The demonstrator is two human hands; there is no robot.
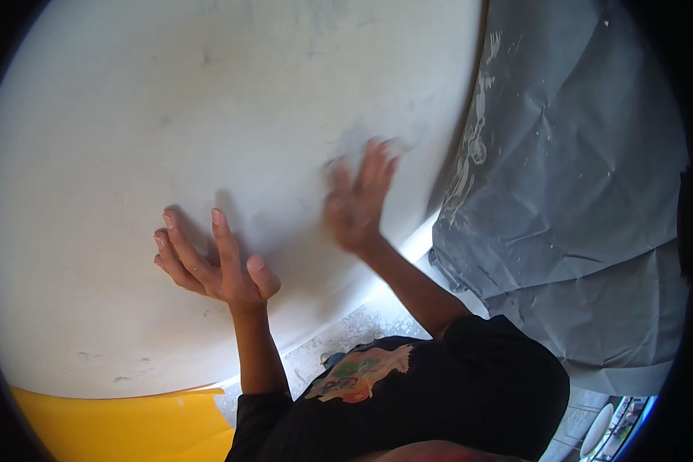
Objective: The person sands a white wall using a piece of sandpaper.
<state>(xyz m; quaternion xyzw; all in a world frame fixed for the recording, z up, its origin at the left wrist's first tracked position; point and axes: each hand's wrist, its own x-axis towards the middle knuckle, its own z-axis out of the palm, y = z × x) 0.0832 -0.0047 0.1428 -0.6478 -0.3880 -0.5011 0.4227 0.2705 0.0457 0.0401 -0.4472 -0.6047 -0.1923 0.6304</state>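
Note:
A large, pale, smudged surface [150,144] fills most of the view before me. My left hand [216,263] is at the lower middle of it, fingers spread and bent, the thumb pointing to the right. Further up and to the right is my right hand [361,202], blurred, with its fingers apart. Nothing shows in either hand. Both cast soft shadows on the pale surface; whether the fingertips touch it, I cannot tell.
Creased dark grey sheeting [577,190] with whitish smears hangs or lies along the right. A yellow sheet or panel [127,424] borders the pale surface at lower left. Speckled floor [346,332] shows between the surface and my body. A white oval object [596,430] is at lower right.

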